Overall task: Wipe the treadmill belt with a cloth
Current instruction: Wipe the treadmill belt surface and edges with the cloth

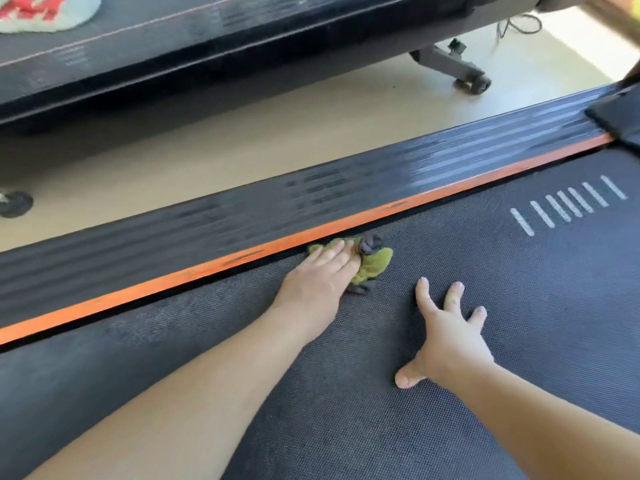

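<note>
The dark textured treadmill belt [381, 393] fills the lower half of the view. A crumpled green and grey cloth [374, 265] lies on the belt right beside the orange edge strip [207, 271]. My left hand [318, 277] presses down on the cloth with its fingers laid straight over it, at the belt's far edge. To the right, my right hand [446, 336] rests flat on the bare belt with fingers spread, apart from the cloth.
Beyond the orange strip runs the ribbed black side rail [311, 195], then beige floor [242, 133]. A second treadmill [207, 39] stands behind, with a white towel [48, 12] on it and a wheeled foot [474, 83]. White stripes [568, 204] mark the belt at right.
</note>
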### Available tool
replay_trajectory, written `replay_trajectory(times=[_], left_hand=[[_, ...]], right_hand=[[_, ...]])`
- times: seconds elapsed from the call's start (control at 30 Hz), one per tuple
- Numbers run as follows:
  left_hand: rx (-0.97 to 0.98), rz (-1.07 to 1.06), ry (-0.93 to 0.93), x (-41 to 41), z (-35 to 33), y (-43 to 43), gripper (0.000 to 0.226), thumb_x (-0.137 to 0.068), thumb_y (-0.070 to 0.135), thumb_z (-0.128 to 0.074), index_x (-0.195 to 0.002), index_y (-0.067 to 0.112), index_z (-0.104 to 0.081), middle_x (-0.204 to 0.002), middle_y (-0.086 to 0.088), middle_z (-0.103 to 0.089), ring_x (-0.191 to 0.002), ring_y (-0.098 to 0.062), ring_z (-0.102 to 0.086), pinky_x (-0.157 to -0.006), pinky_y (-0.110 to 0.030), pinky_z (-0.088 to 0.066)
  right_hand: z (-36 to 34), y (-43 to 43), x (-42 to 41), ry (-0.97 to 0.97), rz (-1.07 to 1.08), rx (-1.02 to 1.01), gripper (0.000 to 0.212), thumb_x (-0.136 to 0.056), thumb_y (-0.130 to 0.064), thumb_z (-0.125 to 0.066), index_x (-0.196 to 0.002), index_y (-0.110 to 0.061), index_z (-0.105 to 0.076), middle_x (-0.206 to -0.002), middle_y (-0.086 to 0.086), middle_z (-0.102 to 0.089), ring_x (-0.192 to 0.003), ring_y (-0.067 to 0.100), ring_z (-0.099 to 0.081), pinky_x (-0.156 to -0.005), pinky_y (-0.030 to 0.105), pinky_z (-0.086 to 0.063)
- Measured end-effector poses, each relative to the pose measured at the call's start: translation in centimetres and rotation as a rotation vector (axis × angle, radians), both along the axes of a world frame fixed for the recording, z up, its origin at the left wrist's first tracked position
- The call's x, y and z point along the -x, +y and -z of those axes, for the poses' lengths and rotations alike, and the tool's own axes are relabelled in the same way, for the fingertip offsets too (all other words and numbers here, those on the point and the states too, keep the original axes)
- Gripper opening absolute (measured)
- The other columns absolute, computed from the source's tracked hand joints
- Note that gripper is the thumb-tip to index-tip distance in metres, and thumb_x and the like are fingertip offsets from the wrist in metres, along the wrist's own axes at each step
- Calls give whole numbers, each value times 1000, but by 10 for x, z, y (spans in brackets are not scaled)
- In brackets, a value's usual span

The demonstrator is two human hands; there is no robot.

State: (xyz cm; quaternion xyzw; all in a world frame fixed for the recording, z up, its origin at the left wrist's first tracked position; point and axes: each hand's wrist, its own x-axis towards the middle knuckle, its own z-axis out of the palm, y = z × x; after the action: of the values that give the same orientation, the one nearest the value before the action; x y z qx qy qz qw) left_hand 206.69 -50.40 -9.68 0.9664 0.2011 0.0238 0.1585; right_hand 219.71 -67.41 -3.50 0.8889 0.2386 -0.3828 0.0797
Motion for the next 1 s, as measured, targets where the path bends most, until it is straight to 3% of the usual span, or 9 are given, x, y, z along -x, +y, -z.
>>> replay_trajectory(times=[0.13, 0.33, 0.43, 0.53, 0.6, 0.67, 0.8, 0.9, 1.0], left_hand=[[-124, -137, -18, 84, 11, 10, 65, -86, -5, -66, -147, 7, -49, -153, -10, -49, -147, -26, -38, -122, -42, -29], [134, -567, -111, -21, 1, -50, 47, -90, 1, -40, -135, 6, -55, -148, -17, -52, -147, -33, -35, -125, -44, -20], [228, -419, -109, -74, -9, -54, 46, -95, 6, -37, -140, 5, -50, -158, -19, -39, -152, -33, -25, -125, -41, -14], [133, -120, 37, -62, -23, -43, 56, -100, 5, -30, -156, 7, -32, -168, -12, -20, -156, -25, -11, -126, -34, -5], [71, -47, 31, -24, -26, -24, 65, -93, 5, -18, -156, 9, -34, -166, -9, -27, -155, -22, -18, -125, -32, -4], [-46, -35, 17, 24, -22, -7, 65, -89, 8, -20, -145, 7, -51, -153, -11, -50, -147, -25, -39, -124, -36, -16], [-219, -194, 80, 94, -6, 3, 39, -92, 3, -49, -128, 5, -64, -127, -11, -69, -128, -29, -60, -119, -45, -35], [-99, -474, 92, 70, -3, -25, 34, -90, 2, -63, -124, 5, -65, -123, -13, -70, -125, -33, -60, -113, -44, -44], [94, -642, -58, -2, -18, -52, 20, -90, 8, -56, -105, 16, -67, -106, -7, -67, -103, -32, -63, -85, -41, -50]], right_hand=[[-1, 3, 2, 3, 1, 3, 166, -47, -38, -101, -146, -54, 30, -157, -4, 43, -150, 44, 22, -106, 75, -34], [-2, 3, 3, 4, 5, -7, 166, -46, -36, -102, -146, -55, 29, -157, -5, 42, -150, 44, 22, -107, 75, -32], [-2, 1, 2, -12, -27, -20, 166, -45, -38, -102, -147, -54, 27, -159, -4, 40, -150, 47, 19, -108, 74, -32], [-2, -2, 2, -19, -52, -26, 165, -44, -41, -101, -148, -53, 27, -160, -2, 38, -150, 48, 17, -109, 74, -31], [-2, -1, 2, -15, -47, -24, 165, -45, -42, -101, -148, -54, 28, -160, -3, 39, -150, 48, 18, -109, 73, -32], [-2, 0, 2, -13, -43, -25, 165, -45, -42, -101, -147, -54, 28, -159, -3, 39, -150, 47, 18, -109, 73, -32], [1, 3, 1, -8, -31, -11, 167, -43, -41, -102, -146, -54, 29, -160, -1, 38, -150, 48, 18, -109, 73, -31], [0, 5, 1, -7, -12, -11, 168, -43, -40, -102, -147, -54, 29, -160, -1, 38, -150, 49, 17, -110, 74, -30], [0, 4, 2, -16, -29, -11, 167, -44, -39, -102, -148, -53, 28, -160, 0, 37, -150, 49, 17, -110, 74, -30]])
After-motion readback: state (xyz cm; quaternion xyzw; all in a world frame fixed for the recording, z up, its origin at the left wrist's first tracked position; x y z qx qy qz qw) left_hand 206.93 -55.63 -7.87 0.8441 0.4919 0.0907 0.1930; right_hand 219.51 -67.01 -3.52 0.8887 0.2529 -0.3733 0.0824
